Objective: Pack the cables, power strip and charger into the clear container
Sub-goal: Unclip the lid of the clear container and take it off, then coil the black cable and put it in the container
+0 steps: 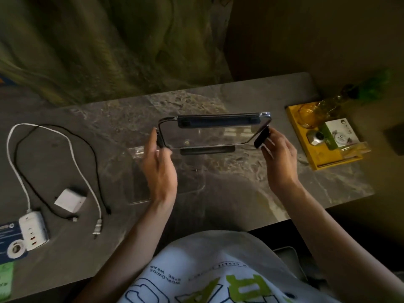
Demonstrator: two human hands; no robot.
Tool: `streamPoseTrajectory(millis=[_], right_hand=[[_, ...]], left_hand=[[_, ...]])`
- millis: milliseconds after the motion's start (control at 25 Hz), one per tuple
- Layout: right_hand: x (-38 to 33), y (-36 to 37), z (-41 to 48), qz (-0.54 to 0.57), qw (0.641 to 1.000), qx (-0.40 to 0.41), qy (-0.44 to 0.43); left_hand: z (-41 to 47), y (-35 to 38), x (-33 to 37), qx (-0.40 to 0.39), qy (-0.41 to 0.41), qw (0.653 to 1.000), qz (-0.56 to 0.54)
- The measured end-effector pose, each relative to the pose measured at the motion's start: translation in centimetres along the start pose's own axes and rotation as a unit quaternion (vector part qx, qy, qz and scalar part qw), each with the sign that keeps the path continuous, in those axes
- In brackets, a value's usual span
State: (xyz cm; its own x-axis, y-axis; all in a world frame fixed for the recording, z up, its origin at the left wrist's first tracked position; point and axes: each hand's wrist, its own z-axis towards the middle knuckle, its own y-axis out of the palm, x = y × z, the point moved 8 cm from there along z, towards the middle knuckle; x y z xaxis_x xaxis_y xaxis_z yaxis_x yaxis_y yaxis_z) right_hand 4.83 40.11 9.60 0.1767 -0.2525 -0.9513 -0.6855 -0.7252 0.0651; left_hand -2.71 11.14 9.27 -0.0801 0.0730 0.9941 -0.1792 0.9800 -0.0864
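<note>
A person seated at a dark marbled worktop (240, 95) holds a clear lid (214, 133) with black clip flaps raised in front of them, its long axis running left to right. The left hand (159, 169) grips the lid's left short end, fingers curled around that clip; the right hand (277, 156) pinches the black clip at the right short end. Just below and nearer the person, the clear container (166, 189) sits on the worktop, open, faint and hard to outline. Everything to be packed lies well apart to the left: a white cable (19, 171) and a black cable (87, 147) in loose loops, a white charger (70, 200) between them, and a white power strip (33, 230) nearest the worktop's edge. The left hand is much the nearer to these, so it would likely reach for them once the lid is set aside.
</note>
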Motion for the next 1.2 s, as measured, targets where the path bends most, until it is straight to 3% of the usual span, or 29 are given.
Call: streamPoseTrajectory(millis=[200,400,680,920,1200], right_hand=[[1.6,-7.6,5.1,0.006,0.997,0.020,0.071],[3.0,-12.8,9.0,0.032,0.993,0.026,0.113],[5.7,-16.8,12.6,-0.024,0.995,0.013,0.098],[7.7,-18.4,14.8,-0.074,0.991,-0.004,0.108],[10.7,-19.0,16.2,-0.157,0.980,-0.018,0.123]], left_hand=[[-1.3,6.6,-0.7,0.042,-0.044,0.996,-0.059],[-1.7,11.1,-4.0,0.055,-0.108,0.993,0.002],[-2.3,14.9,-8.7,-0.036,-0.141,0.985,0.095],[-4.0,17.9,-10.9,-0.094,-0.172,0.978,0.065],[-5.5,19.2,-13.2,-0.110,-0.181,0.972,0.105]])
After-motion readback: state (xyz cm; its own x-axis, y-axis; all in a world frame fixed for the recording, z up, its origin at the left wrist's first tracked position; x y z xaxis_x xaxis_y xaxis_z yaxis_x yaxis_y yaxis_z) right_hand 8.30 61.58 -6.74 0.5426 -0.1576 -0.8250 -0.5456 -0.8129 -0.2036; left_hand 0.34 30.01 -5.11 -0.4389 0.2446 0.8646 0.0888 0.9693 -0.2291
